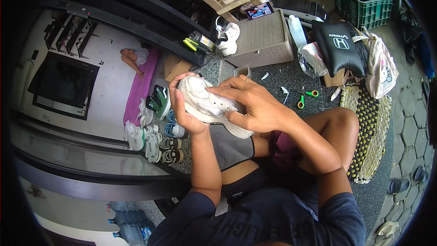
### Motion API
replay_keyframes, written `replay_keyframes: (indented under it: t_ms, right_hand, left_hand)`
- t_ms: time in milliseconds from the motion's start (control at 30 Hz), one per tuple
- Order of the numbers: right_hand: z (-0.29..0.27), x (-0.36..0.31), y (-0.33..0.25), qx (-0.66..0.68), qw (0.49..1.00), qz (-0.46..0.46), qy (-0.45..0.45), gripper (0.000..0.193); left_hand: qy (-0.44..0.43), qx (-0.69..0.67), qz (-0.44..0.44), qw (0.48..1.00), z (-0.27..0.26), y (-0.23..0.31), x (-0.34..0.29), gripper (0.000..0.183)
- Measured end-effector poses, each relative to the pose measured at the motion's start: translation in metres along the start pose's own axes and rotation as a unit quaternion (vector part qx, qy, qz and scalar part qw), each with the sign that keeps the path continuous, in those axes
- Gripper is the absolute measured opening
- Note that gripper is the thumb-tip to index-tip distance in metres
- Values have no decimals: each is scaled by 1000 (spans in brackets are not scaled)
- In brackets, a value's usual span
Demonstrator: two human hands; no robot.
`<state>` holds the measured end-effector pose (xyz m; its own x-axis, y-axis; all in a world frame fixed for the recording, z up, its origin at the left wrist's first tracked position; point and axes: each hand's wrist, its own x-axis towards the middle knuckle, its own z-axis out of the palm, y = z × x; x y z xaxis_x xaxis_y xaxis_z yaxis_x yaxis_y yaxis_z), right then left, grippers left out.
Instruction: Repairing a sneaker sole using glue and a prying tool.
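White shoe (209, 109) held over grey fabric (233, 146), likely light, soft-uppered, stiffer-soled; sole edge and rounded end look surest hold. Right hand (263, 105): fingers, thumb modestly apart, gripping upper. Left hand (185, 115): fingers curled round rounded end.

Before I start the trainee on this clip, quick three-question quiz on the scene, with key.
1. True or false: the left hand and the right hand both touch the white shoe.
2. What is the main colour of the handles on the scissors?
A. Blue
B. Green
C. White
3. Which is closer to the right hand in the picture: the scissors or the plastic crate?

Key:
1. True
2. B
3. The scissors
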<state>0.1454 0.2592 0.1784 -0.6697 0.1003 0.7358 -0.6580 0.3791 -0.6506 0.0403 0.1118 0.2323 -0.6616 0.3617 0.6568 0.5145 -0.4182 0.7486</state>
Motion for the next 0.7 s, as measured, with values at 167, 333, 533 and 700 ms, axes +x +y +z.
replay_keyframes:
  t_ms: [167,333,533,700]
  right_hand:
    - [1,-1,-3,-19,1000,15,-20,62]
    - [2,-3,1,-15,999,31,-37,62]
    - [4,-2,10,-11,999,22,-46,63]
    - [3,-2,9,2,998,36,-50,63]
  left_hand:
    - [4,-12,-13,1000,-1,1,-4,45]
    - [9,-7,-22,1000,-4,-5,-6,45]
    - [14,-1,-30,999,-5,-6,-10,44]
    - [10,6,-29,1000,-7,-8,-11,43]
